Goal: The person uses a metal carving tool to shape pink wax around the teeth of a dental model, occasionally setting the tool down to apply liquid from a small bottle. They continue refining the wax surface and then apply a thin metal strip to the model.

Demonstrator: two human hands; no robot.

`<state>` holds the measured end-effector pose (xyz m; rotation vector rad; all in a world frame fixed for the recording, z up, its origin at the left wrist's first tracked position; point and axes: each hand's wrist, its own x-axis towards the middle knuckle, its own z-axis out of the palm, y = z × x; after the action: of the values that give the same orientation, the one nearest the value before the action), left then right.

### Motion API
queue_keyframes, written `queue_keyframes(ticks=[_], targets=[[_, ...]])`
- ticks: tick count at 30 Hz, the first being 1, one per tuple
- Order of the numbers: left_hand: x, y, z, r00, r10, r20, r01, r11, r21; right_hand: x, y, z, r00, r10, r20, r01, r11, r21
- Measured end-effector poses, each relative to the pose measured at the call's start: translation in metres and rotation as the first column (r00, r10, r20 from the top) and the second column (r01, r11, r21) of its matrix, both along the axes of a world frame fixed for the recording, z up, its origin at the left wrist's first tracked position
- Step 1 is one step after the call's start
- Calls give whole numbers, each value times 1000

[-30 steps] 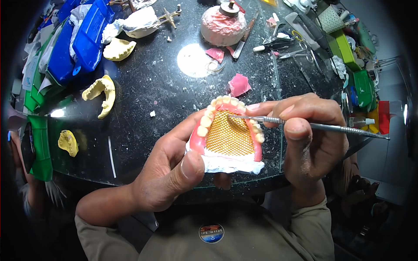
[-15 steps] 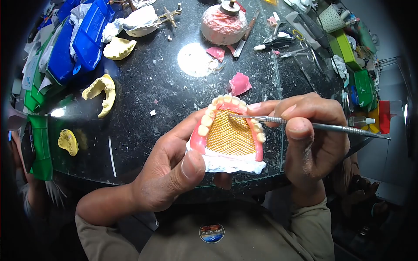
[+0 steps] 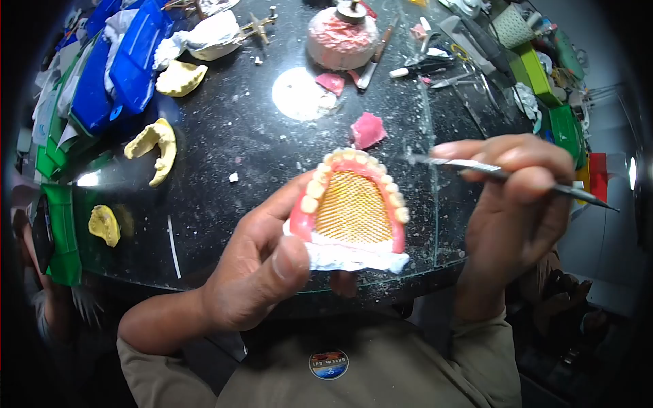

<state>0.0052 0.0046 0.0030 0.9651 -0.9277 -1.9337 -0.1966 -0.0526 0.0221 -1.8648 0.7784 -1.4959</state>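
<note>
My left hand (image 3: 262, 255) is closed around the left side of an upper denture model (image 3: 354, 204), its thumb on the white plaster base. Cream teeth are set in pink wax around the arch, and a gold mesh covers the palate. My right hand (image 3: 520, 183) pinches a thin metal dental carving tool (image 3: 476, 165) and is off to the right, apart from the model. The tool's left tip is blurred; its other end points to the lower right. A pink wax piece (image 3: 368, 129) lies just beyond the teeth.
Yellow plaster casts (image 3: 155, 149) lie at the left, beside blue trays (image 3: 139, 61). At the back stand a round pot with pink wax (image 3: 343, 37) and a knife (image 3: 377, 58). Scissors and tools (image 3: 469, 75) lie back right, near green boxes (image 3: 534, 75). White crumbs dot the black tabletop (image 3: 224, 129).
My right hand has drawn the carving tool off the gold mesh, up and to the right. The model stays in my left hand, shifted slightly left in view.
</note>
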Motion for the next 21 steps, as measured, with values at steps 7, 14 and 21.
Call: queue_keyframes(ticks=[7, 14, 21], targets=[[3, 3, -10, 982, -44, -182, 28, 995, -94, -103, 33, -8, 895, -414, 165, 400, 910, 114], [0, 8, -19, 966, 17, -258, -35, 997, -67, -141, 84, -68, 756, -654, -32, 637, 724, 263], [-7, 10, -20, 942, 91, -324, -108, 993, -37, -142, 85, -74, 730, -683, -20, 670, 710, 218]])
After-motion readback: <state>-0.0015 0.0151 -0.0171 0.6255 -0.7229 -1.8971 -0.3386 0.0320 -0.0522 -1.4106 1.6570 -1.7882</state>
